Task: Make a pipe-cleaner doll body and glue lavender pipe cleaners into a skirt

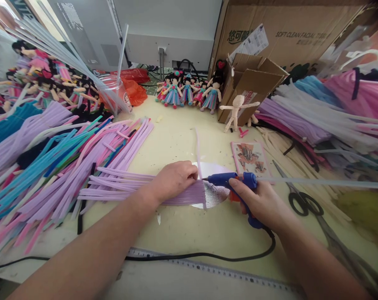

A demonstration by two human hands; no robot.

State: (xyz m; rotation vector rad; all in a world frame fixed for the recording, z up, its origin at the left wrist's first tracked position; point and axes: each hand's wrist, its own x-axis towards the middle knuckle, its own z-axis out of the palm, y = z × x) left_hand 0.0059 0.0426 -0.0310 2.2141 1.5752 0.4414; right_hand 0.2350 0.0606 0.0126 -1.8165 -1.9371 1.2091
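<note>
My right hand (264,204) is wrapped round a blue hot glue gun (221,179) with a long clear glue stick (326,182) in its back end. Its nozzle points left, at the edge of a row of lavender pipe cleaners (189,196) laid side by side. My left hand (176,177) is closed at the upper edge of that row, its fingertips pinching by a single upright pipe cleaner (198,150). Across the row's right end another lavender strand runs crosswise. Beneath lies a silvery oval sheet (216,196), partly covered.
Loose coloured pipe cleaners (66,166) pile up on the left, more bundles (301,108) on the right. Scissors (304,202) and a picture card (251,158) lie right of the gun. Finished dolls (189,89), a bare doll figure (237,110) and a carton (251,79) stand behind. A black cord (201,255) crosses a tape measure (220,271).
</note>
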